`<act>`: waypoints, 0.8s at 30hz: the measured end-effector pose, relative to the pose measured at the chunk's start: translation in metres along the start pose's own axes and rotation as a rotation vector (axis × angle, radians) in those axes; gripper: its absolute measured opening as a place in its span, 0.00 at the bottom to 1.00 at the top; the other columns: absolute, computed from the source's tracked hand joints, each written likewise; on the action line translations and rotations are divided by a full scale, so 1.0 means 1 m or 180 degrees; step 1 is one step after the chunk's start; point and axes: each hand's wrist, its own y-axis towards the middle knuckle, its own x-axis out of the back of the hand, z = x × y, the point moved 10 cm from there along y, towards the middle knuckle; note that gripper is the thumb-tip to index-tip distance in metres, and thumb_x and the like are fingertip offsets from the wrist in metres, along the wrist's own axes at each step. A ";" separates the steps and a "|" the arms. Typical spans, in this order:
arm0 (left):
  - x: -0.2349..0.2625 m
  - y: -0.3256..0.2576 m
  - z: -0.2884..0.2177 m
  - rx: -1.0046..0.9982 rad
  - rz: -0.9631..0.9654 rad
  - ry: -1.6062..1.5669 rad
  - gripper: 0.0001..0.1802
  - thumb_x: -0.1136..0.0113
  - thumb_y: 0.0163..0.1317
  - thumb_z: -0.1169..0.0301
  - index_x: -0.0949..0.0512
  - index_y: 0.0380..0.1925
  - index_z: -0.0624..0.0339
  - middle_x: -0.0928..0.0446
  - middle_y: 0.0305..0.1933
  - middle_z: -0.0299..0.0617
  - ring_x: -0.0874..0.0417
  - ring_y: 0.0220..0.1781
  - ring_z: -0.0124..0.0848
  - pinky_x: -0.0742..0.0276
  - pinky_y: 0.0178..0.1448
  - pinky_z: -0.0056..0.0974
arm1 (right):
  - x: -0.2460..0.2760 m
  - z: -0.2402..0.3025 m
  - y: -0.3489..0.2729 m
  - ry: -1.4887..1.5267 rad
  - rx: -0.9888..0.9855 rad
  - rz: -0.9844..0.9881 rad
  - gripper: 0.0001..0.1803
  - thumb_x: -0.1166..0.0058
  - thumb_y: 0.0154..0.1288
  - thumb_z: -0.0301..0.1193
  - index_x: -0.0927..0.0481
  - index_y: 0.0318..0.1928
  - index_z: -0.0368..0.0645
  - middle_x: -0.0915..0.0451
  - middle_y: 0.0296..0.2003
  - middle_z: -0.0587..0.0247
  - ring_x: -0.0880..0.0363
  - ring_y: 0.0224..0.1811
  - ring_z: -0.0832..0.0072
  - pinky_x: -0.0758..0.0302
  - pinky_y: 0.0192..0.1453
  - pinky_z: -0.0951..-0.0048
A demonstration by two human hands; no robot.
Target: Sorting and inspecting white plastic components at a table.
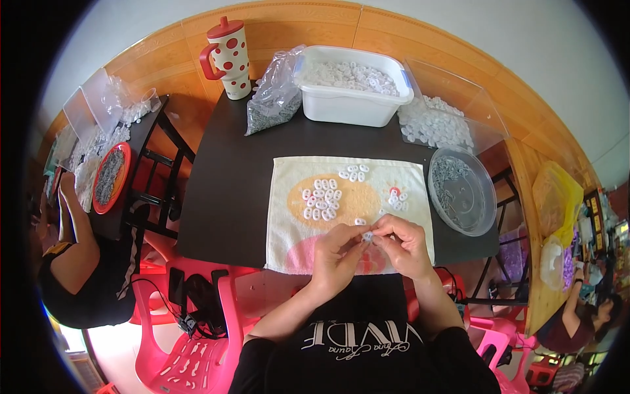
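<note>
Both hands are seen at the lower centre of the frame, brought together over the near edge of a towel; a small white piece [368, 236] is pinched between the fingertips of the left hand [336, 257] and the right hand [405, 246], with the fingers of each closed on it. Beneath them a black table [230, 190] is spread across the middle of the frame; on it a pale towel [292, 197] with an orange oval is laid, and clusters of small white pieces [321, 203] are gathered on the oval, with a few more toward the towel's upper edge. At the upper centre a white tub [348, 105] filled with white pieces is set; to its left a clear bag [275, 98] of grey bits is slumped; further left a red-spotted mug [228, 59] with a lid is stood. At the right a round clear lid [461, 192] holding grey bits is placed just beside the towel.
</note>
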 end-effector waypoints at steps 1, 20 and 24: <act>0.000 0.000 0.000 0.0001 -0.0001 0.0000 0.19 0.40 0.60 0.90 0.18 0.50 0.63 0.25 0.38 0.35 0.24 0.35 0.20 0.27 0.38 0.25 | 0.000 0.002 0.000 0.0012 0.0049 -0.0009 0.08 0.44 0.58 0.08 0.21 0.34 0.33 0.20 0.32 0.59 0.22 0.35 0.76 0.26 0.40 0.77; 0.000 0.000 0.009 0.0118 0.0051 -0.0056 0.16 0.41 0.60 0.90 0.19 0.47 0.66 0.22 0.36 0.37 0.20 0.35 0.21 0.23 0.38 0.27 | -0.007 0.000 0.001 -0.0100 -0.0068 0.0414 0.08 0.48 0.60 0.12 0.22 0.38 0.34 0.20 0.31 0.60 0.20 0.34 0.74 0.27 0.40 0.75; 0.000 0.005 -0.001 -0.0031 0.0256 0.0529 0.18 0.41 0.56 0.90 0.18 0.47 0.66 0.21 0.35 0.40 0.20 0.34 0.24 0.23 0.37 0.28 | -0.008 -0.005 0.000 -0.0370 0.0093 0.0458 0.10 0.49 0.58 0.10 0.23 0.38 0.34 0.21 0.31 0.58 0.21 0.33 0.70 0.27 0.39 0.74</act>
